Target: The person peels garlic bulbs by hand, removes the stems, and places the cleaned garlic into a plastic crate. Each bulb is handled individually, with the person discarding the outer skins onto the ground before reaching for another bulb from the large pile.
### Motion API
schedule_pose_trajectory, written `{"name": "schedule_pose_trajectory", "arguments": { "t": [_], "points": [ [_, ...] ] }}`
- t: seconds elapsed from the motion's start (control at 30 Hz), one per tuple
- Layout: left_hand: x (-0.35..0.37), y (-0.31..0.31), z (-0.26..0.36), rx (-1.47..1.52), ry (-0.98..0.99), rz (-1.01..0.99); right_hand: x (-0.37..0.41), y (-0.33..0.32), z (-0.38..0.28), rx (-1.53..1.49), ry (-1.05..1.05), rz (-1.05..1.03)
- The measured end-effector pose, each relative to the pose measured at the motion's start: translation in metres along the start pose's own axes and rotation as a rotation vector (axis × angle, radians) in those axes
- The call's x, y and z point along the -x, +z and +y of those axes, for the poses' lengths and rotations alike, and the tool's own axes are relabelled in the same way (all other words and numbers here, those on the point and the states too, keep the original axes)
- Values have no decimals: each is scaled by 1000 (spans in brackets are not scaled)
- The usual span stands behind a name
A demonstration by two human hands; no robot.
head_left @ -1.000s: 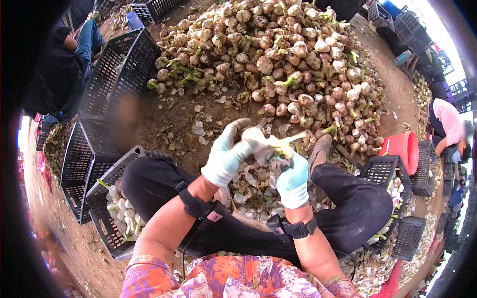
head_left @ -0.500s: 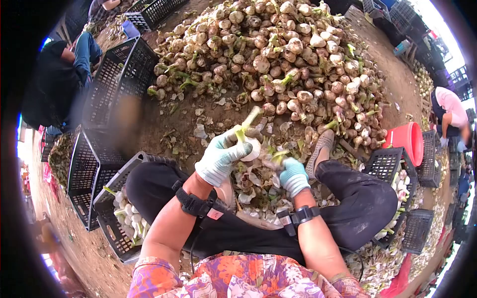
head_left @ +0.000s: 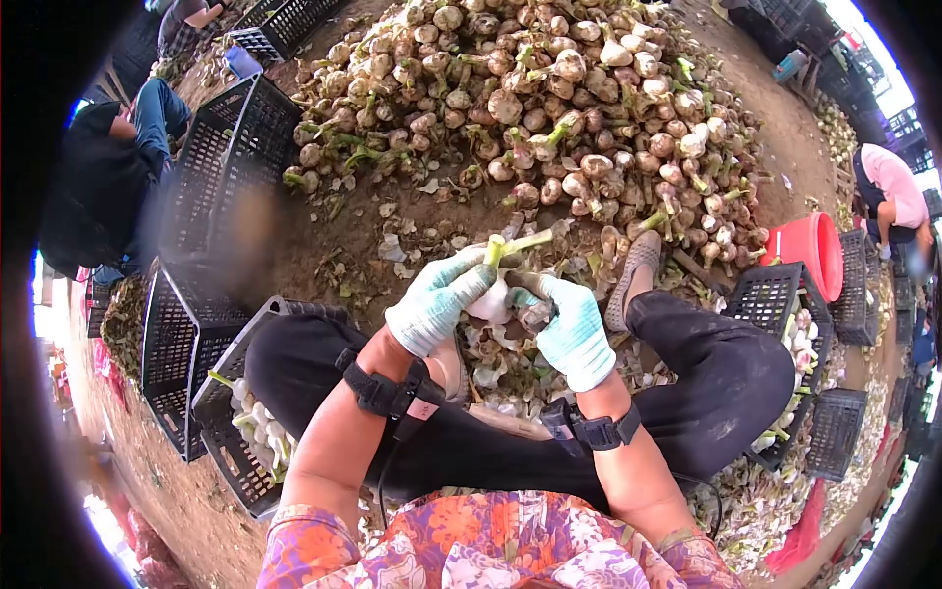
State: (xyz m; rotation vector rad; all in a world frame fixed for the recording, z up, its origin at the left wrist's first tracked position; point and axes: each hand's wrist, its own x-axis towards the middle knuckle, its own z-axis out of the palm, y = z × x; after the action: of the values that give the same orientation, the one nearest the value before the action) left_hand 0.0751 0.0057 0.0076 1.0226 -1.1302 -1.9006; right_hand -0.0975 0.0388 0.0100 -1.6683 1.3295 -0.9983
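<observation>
Garlic bulb (head_left: 491, 302), white with a green stem, sits between my hands: my left hand (head_left: 442, 299) is clamped on it, my right hand (head_left: 563, 326) curled close at its side.

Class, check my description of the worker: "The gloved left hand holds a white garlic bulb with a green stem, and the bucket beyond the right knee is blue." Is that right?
Not quite. The head view shows that the bucket beyond the right knee is red, not blue. The gloved left hand does hold a white garlic bulb with a green stem.
</observation>
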Motion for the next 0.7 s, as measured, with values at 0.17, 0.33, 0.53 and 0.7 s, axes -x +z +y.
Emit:
{"name": "schedule_pose_trajectory", "arguments": {
  "t": [0.17,0.33,0.53,0.7],
  "points": [
    [-3,11,-2,-60,50,65,4,8,1,-67,18,144],
    [-5,-8,-8,104,6,172,23,38,56,275,313,-290],
    [-5,-6,18,733,92,198,31,38,66,384,85,-436],
    [2,-5,19,697,-32,153,-3,-3,-12,162,-157,104]
  ]
}}
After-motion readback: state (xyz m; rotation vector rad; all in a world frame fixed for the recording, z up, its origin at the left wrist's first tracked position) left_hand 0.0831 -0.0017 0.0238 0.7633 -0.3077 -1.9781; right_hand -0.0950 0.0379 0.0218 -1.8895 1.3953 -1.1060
